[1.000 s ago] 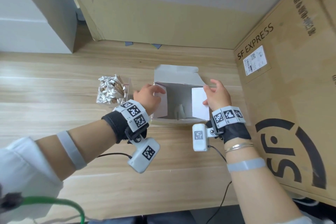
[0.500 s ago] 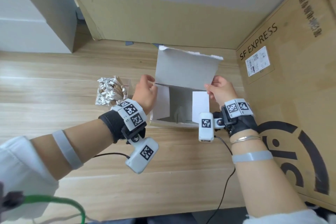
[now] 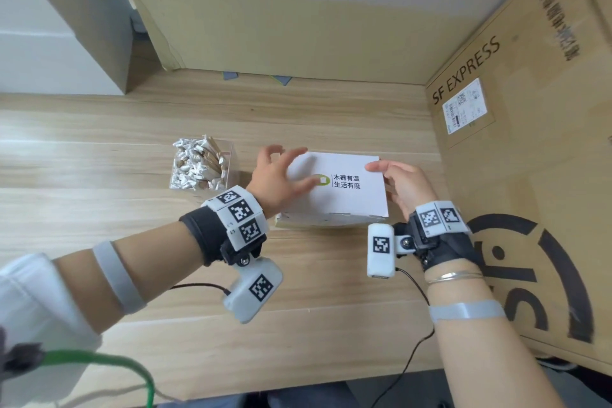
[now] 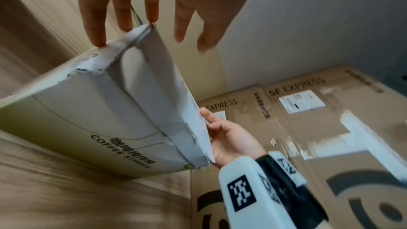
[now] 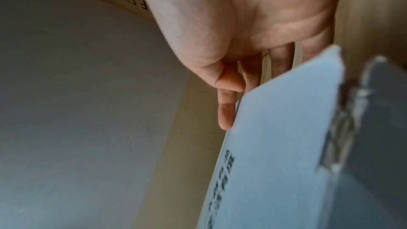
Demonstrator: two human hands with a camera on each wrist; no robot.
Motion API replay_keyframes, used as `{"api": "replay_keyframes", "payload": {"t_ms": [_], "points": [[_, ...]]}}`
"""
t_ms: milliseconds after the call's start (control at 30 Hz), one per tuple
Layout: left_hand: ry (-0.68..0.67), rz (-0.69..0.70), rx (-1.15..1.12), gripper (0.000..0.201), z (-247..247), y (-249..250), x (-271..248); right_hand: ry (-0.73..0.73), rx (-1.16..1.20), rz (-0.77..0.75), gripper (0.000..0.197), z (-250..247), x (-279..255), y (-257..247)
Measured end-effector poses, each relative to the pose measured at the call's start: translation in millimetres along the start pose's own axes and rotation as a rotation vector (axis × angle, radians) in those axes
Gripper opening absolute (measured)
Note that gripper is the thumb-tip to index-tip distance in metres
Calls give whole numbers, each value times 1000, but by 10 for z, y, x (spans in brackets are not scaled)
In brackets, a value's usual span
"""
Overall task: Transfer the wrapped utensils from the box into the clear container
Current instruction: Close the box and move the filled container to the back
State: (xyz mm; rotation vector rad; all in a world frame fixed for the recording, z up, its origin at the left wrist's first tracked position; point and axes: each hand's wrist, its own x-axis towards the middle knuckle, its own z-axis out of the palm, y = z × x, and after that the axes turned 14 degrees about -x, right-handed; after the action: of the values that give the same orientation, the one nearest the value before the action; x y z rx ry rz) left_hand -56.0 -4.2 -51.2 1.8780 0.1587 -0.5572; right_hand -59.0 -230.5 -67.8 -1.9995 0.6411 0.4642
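Observation:
The white box point(image 3: 344, 195) lies mid-table with its printed lid folded down over it. My left hand point(image 3: 280, 175) lies on the lid's left part with fingers spread and straight; in the left wrist view the fingertips point(image 4: 99, 41) touch the box point(image 4: 88, 111) at its corner. My right hand point(image 3: 399, 184) pinches the lid's right edge, thumb on top and fingers beside it; the right wrist view shows the thumb point(image 5: 226, 111) against the lid point(image 5: 286, 128). Left of the box, the clear container point(image 3: 228, 149) holds several wrapped utensils point(image 3: 195, 166). The box's inside is hidden.
A big SF EXPRESS carton point(image 3: 530, 175) stands close along the right of the box. A cardboard wall point(image 3: 265, 26) closes the back, and a white block point(image 3: 49, 26) stands at back left. Bare wooden tabletop point(image 3: 99, 209) stretches to the left and front.
The lid, held upright half a second ago, has swung down over the box. My left hand moved from the left flap onto the lid; my right hand followed the lid's right edge down.

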Motion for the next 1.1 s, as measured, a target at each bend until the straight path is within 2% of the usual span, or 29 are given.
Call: {"api": "replay_keyframes", "payload": {"t_ms": [100,167,467,600,800,933,1100], "points": [[-138,8,222,95,34,-33,-58,44,-21,-13,33,59,-1,-16],[-184,2,320,101,47,-44,-75,59,-56,-39,31,88,-44,-58],[-98,108,263,84,30,-96,-42,102,-175,-124,9,112,-141,-148],[-87,110,300,82,73,-118,-85,80,-270,-141,35,152,-146,-112],[-36,75,283,61,140,-137,-77,131,-293,-122,46,252,-109,-52],[-20,59,287,66,193,-149,-88,138,-378,-79,46,297,-90,-55],[2,45,267,55,126,-78,-80,183,-497,-56,40,294,-154,-229]]}}
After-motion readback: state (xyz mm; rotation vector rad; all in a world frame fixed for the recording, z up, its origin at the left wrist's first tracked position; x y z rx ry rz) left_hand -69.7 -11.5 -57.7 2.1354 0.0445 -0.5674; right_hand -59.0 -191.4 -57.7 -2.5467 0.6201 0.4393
